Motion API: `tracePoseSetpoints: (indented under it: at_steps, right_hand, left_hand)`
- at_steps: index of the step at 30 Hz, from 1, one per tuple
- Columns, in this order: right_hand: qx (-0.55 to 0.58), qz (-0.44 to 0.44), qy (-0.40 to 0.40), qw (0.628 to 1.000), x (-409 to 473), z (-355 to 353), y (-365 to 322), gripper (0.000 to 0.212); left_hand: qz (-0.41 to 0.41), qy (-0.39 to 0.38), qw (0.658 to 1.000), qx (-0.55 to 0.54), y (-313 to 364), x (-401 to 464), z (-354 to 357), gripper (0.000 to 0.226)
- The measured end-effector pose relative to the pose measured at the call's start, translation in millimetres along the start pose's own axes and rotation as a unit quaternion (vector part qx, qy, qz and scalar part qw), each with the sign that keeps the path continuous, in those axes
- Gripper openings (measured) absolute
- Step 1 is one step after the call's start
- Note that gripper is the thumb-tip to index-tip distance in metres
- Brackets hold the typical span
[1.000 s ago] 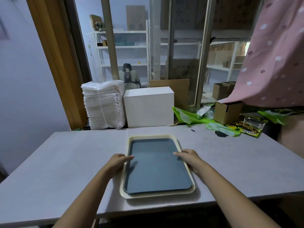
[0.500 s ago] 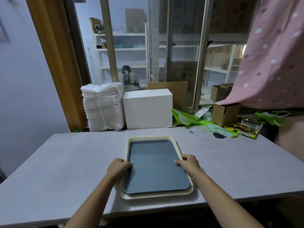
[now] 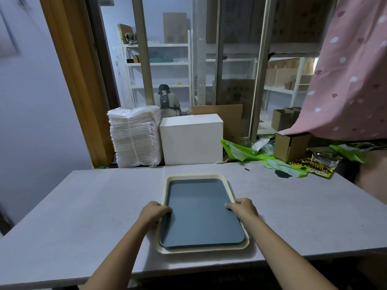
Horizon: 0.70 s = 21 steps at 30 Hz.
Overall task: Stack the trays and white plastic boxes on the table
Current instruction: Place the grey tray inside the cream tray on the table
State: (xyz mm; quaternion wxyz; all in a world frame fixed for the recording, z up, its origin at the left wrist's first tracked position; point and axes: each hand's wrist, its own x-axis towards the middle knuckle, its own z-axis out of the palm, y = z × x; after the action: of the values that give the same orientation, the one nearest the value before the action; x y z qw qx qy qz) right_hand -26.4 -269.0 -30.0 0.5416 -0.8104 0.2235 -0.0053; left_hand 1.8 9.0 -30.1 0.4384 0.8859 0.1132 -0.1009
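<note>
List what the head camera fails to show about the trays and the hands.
- Cream plastic tray: floor covered by the dark grey tray nested in it.
- Left hand, right hand: fingertips curl over the tray edges, out of sight.
- White stacked plastic boxes: count too fine to tell.

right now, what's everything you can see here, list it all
dark grey flat tray: one, dark grey, nested in the cream tray
cream plastic tray: one, cream, table centre, under the grey tray
pale grey table: one, pale grey, foreground
stack of white plastic boxes: one tall stack, white, behind the table, left
white rectangular box: one, white, right of the stack
small brown cardboard box: one, brown, far right, open
green plastic bags: several, green, behind the table's far right edge
pink dotted curtain: one, pink, upper right
left hand: grips the trays' left edge
right hand: grips the trays' right edge
</note>
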Motion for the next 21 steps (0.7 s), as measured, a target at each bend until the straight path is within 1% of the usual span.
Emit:
tracePoseSetpoints:
  at_steps: [2,5,7,9,11,13,15,17,21]
  right_hand:
    - [0.023,0.011,-0.039,0.999,-2,-5,-3,0.02]
    - [0.039,0.019,-0.096,0.994,-6,-10,-9,0.017]
    - [0.023,0.009,-0.109,0.994,-6,-9,-8,0.019]
    - [0.018,0.005,-0.111,0.994,-5,-6,-6,0.025]
    - [0.029,0.002,-0.104,0.994,-5,-2,-4,0.024]
    - [0.028,-0.002,-0.084,0.996,-3,1,-1,0.017]
    - [0.02,-0.002,-0.068,0.997,1,3,1,0.019]
    - [0.027,0.008,-0.071,0.997,3,3,-1,0.019]
    - [0.033,0.024,-0.07,0.997,6,3,-7,0.02]
  left_hand:
    - [0.005,-0.01,1.0,0.008,2,-3,-1,0.036]
    - [0.001,-0.055,0.998,0.019,1,-5,-7,0.043]
    - [-0.019,-0.073,0.997,0.033,2,-6,-9,0.042]
    - [-0.035,-0.076,0.996,0.037,5,-6,-10,0.039]
    - [-0.045,-0.074,0.995,0.038,6,-4,-9,0.037]
    - [-0.049,-0.061,0.996,0.044,7,-4,-5,0.038]
    - [-0.031,-0.018,0.998,0.06,4,-3,0,0.041]
    - [-0.008,0.027,0.997,0.076,2,-4,5,0.045]
    - [-0.003,0.048,0.996,0.07,2,-8,8,0.047]
